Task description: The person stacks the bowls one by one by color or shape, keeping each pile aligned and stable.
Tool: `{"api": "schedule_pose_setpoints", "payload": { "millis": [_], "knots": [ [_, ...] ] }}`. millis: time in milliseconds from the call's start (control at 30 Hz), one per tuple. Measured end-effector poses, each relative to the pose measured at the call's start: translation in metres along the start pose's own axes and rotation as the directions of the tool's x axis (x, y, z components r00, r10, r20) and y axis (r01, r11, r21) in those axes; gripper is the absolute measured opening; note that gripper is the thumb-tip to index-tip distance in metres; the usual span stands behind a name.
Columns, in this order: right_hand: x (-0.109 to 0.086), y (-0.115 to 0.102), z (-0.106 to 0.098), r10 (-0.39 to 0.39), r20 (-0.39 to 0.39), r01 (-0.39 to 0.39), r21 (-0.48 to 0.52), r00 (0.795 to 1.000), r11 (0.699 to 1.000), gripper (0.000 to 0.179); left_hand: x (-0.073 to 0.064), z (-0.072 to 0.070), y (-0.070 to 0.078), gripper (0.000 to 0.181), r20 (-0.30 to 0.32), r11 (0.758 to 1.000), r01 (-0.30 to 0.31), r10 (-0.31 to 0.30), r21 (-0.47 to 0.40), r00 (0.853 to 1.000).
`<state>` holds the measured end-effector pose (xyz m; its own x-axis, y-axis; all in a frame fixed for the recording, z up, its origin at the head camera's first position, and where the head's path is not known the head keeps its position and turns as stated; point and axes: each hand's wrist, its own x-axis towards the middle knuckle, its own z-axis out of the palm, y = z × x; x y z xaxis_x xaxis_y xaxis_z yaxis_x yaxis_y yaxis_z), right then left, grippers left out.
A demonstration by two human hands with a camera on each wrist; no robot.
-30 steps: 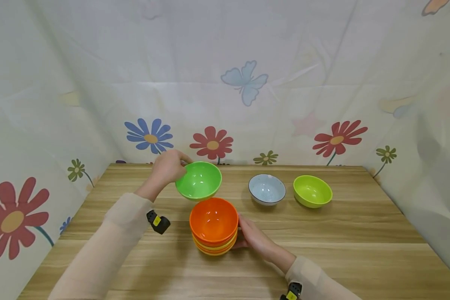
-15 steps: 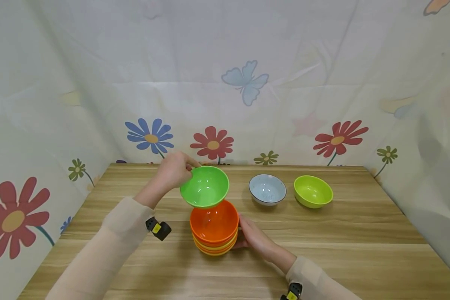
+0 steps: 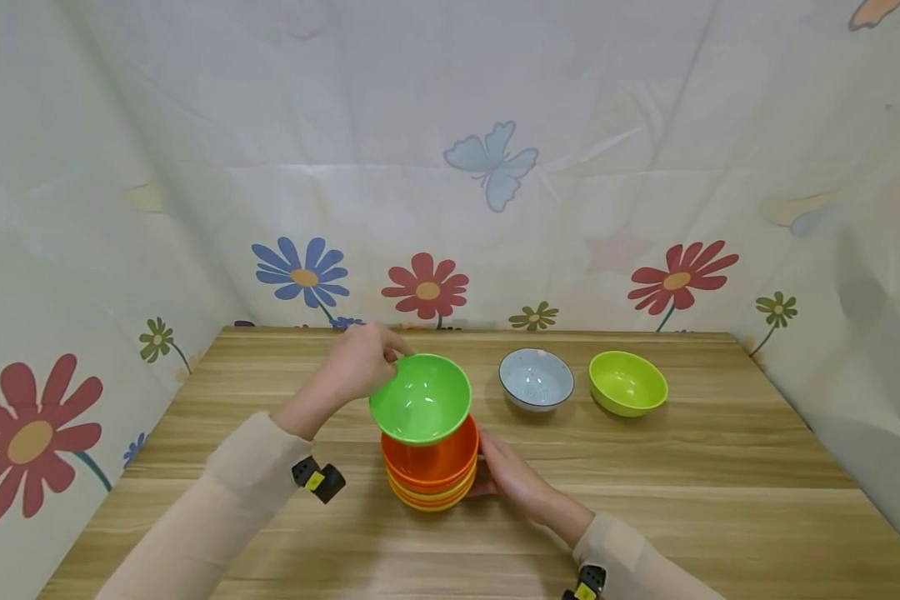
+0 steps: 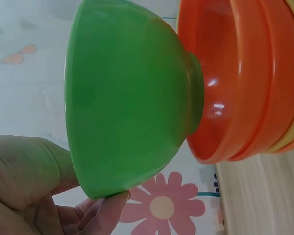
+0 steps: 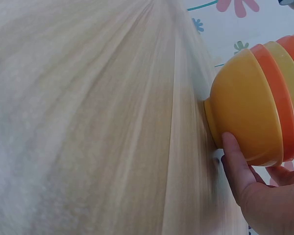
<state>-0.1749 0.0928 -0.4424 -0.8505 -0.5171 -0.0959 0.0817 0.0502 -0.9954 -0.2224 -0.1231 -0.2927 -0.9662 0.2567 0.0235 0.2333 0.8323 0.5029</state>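
Note:
My left hand [image 3: 363,362] pinches the rim of a green bowl [image 3: 420,404] between thumb and fingers. This bowl hangs over a stack of nested orange and yellow bowls [image 3: 429,479]. In the left wrist view, the foot of the green bowl [image 4: 132,98] lies at the mouth of the topmost orange bowl [image 4: 213,112]; I cannot tell whether they touch. Against the stack's right side rests my right hand [image 3: 517,483], its fingers extended along the wall. The right wrist view shows its thumb on the lowest, yellow bowl [image 5: 245,112], which stands on the table.
A pale blue-grey bowl with a dark rim [image 3: 536,380] stands behind and to the right of the stack. Beside it is a lime-green bowl [image 3: 627,383]. The wood-grain table [image 3: 705,517] ends at a flower-printed cloth [image 3: 555,217] at the back and sides.
My left hand has brought the green bowl rightward and nearer, from behind the stack to over it, and lower. My right hand has stayed at the stack's side.

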Motion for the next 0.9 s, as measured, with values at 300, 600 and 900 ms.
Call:
{"api": "schedule_pose_setpoints", "payload": {
  "millis": [300, 600, 900],
  "knots": [
    [0.000, 0.000, 0.000, -0.005, -0.001, 0.005, 0.008, 1.000, 1.000, 0.061, -0.005, 0.013, -0.001, 0.031, -0.009, 0.999, -0.035, 0.035, 0.024, 0.999],
    [0.000, 0.001, 0.000, -0.005, 0.002, 0.005, 0.008, 1.000, 1.000, 0.068, -0.008, 0.026, -0.006, 0.033, -0.006, 1.000, -0.030, 0.030, 0.006, 1.000],
    [0.001, 0.003, -0.001, -0.001, -0.011, 0.001, 0.016, 1.000, 1.000, 0.069, -0.009, 0.035, -0.009, 0.032, 0.009, 1.000, 0.011, -0.011, -0.020, 1.000]
  ]
}}
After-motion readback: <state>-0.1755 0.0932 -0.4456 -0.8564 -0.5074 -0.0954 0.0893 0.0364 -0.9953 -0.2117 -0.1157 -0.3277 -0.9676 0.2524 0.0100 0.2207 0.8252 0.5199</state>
